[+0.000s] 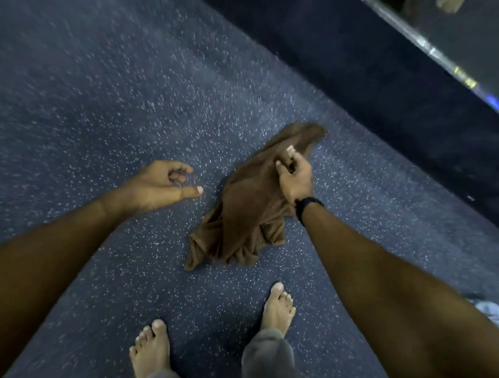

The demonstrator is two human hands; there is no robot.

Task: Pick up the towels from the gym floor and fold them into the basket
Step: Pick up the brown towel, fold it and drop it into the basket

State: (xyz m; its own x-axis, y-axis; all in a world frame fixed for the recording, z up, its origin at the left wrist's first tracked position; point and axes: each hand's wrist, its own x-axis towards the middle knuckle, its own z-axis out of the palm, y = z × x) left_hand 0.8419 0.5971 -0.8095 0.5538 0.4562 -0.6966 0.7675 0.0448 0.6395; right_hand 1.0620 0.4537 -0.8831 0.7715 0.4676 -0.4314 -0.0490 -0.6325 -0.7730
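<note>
- Fingers of the right hand (294,178) curled round a bunched fold of the brown towel (245,217), pinching it near its upper part; a dark band sits on that wrist
- Left hand (161,184) holds nothing, fingers loosely curled, thumb out, hovering over the floor (80,114) just beside the towel's left side, not touching it
- towel lies crumpled on the speckled blue floor, near the dark strip along the floor's right edge; lower half heaped in folds ahead of the bare feet, looks still on the floor
- basket not in view; a pale patterned thing shows at the bottom right corner, too cut off to name
- frame is blurred, so the exact grip depth is hard to judge
- risk: one-handed pinch on a small fold could slip as the towel's weight comes up, dropping it back in a heap
- risk: hanging tail may drag or catch under the toes, being close to the feet
- risk: lifted bunched, corners stay hidden, so folding starts messy unless the left hand takes an edge
</note>
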